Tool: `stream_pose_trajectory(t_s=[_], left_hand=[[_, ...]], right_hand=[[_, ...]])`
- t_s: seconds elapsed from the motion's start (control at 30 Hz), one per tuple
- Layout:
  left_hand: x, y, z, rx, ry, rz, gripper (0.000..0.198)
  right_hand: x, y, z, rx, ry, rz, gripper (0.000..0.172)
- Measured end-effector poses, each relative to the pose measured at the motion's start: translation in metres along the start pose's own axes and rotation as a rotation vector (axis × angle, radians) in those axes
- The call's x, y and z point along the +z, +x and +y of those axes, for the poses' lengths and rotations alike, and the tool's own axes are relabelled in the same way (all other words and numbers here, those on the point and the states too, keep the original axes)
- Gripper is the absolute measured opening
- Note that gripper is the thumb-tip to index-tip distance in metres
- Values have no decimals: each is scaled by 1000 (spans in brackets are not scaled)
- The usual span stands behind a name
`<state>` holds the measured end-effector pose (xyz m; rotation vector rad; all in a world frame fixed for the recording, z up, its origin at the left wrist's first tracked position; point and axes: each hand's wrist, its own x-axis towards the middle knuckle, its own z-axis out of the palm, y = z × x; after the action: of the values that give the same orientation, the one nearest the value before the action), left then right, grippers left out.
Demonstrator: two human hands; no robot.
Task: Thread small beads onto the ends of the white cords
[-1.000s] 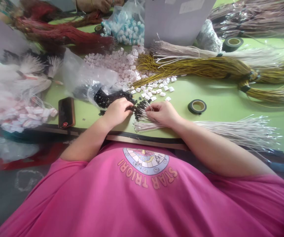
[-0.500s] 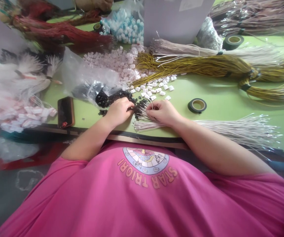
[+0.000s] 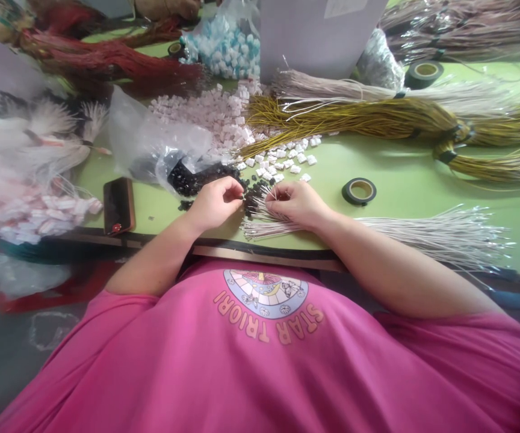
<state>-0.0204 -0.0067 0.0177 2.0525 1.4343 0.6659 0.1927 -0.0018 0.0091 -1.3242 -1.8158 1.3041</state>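
My left hand (image 3: 217,203) is curled, thumb and forefinger close together on a small black plastic piece at their tips, hard to make out. My right hand (image 3: 300,203) is closed in a pinch on thin white wires, whose ends fan out to the left. Several of these ends carry black pieces (image 3: 254,195), bunched between both hands. Beneath my right hand and forearm lies a long bundle of white wires (image 3: 440,237) with bare metal tips. Loose black pieces (image 3: 203,177) are heaped beyond my left hand, partly inside a clear plastic bag (image 3: 140,138).
White connectors (image 3: 303,157) are scattered past my hands, beside a yellow wire bundle (image 3: 377,120). A tape roll (image 3: 359,191) lies right of my right hand. At left are a phone (image 3: 118,205) and a white-wire heap (image 3: 25,204). Another person's hand (image 3: 170,8) shows at the top.
My left hand has drawn back slightly to the left, leaving a small gap from the wire ends, and its fingers have lifted. My right hand keeps its grip on the wires.
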Motion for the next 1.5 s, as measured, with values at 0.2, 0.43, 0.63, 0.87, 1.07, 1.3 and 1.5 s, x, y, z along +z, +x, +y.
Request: stream_pose_trajectory(t_s=[0.2,0.43,0.63,0.87,1.07,1.3,1.5], left_hand=[[-6,-2,20,101,-53,-110,14],[11,0,16,-33,-239,-55,20],[22,1,9,53,-171,21,19],[22,2,10,166,-65,38,21],[23,1,12,181,-44,41,14],[27,0,13,207,-47,77,14],[33,2,12,201,-71,20,13]], right_hand=[[-2,0,-1,-3,14,-27,17],[-4,-2,-3,-15,0,-35,17],[-5,-2,-4,-21,18,-38,15],[-4,-3,-5,-23,7,-19,14],[-3,-2,-3,-29,-13,-6,14],[-1,-2,-3,-48,-105,31,14],[0,-2,-4,-49,-180,30,17]])
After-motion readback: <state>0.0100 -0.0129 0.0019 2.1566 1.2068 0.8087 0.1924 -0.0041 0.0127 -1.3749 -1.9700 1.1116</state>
